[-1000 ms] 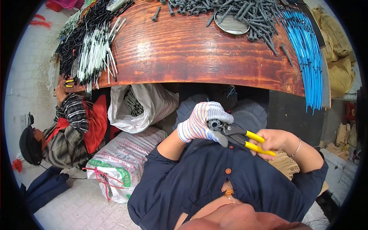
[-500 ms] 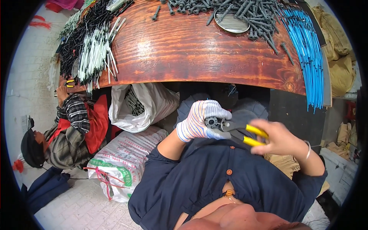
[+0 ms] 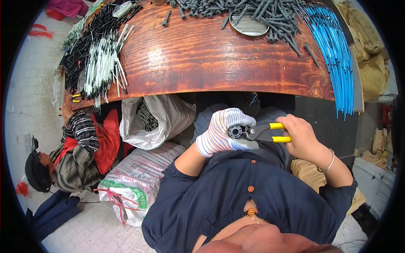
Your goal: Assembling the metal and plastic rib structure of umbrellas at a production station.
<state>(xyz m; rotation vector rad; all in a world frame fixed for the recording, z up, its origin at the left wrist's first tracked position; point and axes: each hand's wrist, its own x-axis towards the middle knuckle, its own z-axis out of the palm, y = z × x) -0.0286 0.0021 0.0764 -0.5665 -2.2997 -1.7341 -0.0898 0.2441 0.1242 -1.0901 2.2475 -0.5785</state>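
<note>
Off the bench's [image 3: 202, 82] near edge, the gloved left hand's [image 3: 225, 130] fingers clasp a dark grey round piece [image 3: 235, 132] against the cutter [image 3: 265, 137]; the bare right hand's [image 3: 301, 137] fingers grasp its 2 spread handles. If the piece twisted, the blades, partly hidden, could slip and nip the glove.

Shows dark-headed pliers [image 3: 261, 129] with yellow handles [image 3: 282, 139] spread, held sideways with nose pointing left, just beside a round dark-grey piece [image 3: 235, 131] with notched end facing up and dark centre.
</note>
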